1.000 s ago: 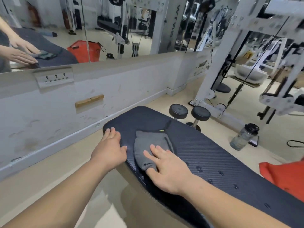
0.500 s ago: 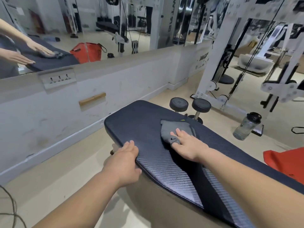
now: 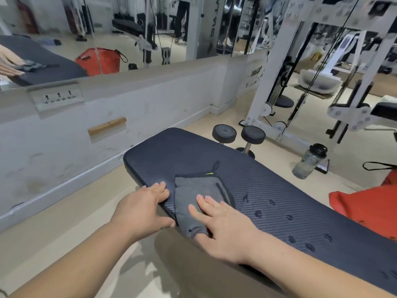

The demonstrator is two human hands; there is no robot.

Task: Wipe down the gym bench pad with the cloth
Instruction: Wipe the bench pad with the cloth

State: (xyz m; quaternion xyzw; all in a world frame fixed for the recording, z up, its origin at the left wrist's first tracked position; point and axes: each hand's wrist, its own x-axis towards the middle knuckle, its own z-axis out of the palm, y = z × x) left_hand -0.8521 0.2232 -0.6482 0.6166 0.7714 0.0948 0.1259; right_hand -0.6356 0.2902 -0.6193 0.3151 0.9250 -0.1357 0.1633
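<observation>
A dark navy bench pad point(image 3: 268, 190) with a ribbed texture runs from the middle of the view to the lower right. A folded grey cloth point(image 3: 193, 194) with a black hem and a small yellow tag lies on the pad's near edge and hangs slightly over it. My right hand point(image 3: 223, 229) lies flat on the cloth's near end, fingers spread, pressing it to the pad. My left hand point(image 3: 141, 208) grips the pad's near edge just left of the cloth, fingers on top. Small wet spots dot the pad to the right of the cloth.
A low grey wall point(image 3: 64, 134) with a mirror above it runs along the left. Two black dumbbells point(image 3: 238, 134) stand beyond the pad. A clear water bottle point(image 3: 309, 161) sits on the floor to the right, near a white cable machine point(image 3: 300, 82). A red bag point(image 3: 365, 203) sits at the right edge.
My right hand has slid the cloth from the pad's far side back to its near edge. My left hand stays on the pad's near edge.
</observation>
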